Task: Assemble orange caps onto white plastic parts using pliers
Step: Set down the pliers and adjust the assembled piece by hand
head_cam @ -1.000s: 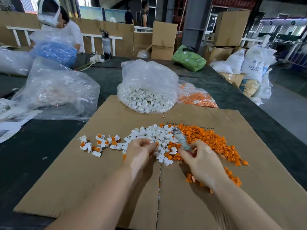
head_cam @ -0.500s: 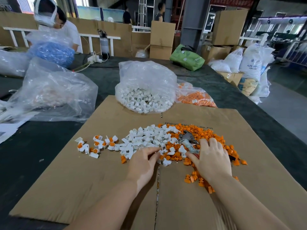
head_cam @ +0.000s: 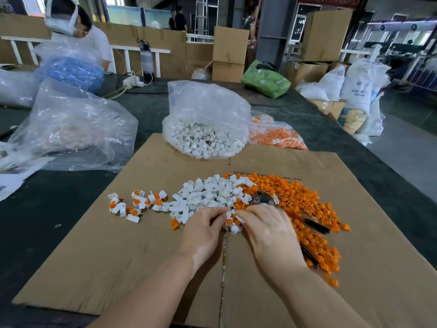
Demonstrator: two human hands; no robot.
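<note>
A pile of white plastic parts (head_cam: 212, 192) lies mid-cardboard, with a heap of orange caps (head_cam: 298, 197) spread to its right. My left hand (head_cam: 203, 230) and right hand (head_cam: 267, 230) meet fingertip to fingertip at the pile's near edge. The left pinches a white part (head_cam: 228, 214). The right pinches a small orange cap (head_cam: 229, 221) against it, mostly hidden by the fingers. The pliers (head_cam: 264, 198) lie on the orange heap beyond my right hand, untouched, red-black handles pointing right. Several capped parts (head_cam: 137, 204) sit to the left.
A flat cardboard sheet (head_cam: 118, 256) covers the dark table. Behind the piles stand a clear bag of white parts (head_cam: 205, 138) and a bag of orange caps (head_cam: 279, 138). A large clear bag (head_cam: 71, 129) sits left. A person works at the far left.
My right hand has laid the pliers down on the orange heap and moved left to meet my left hand. The left hand has stayed at the pile's near edge.
</note>
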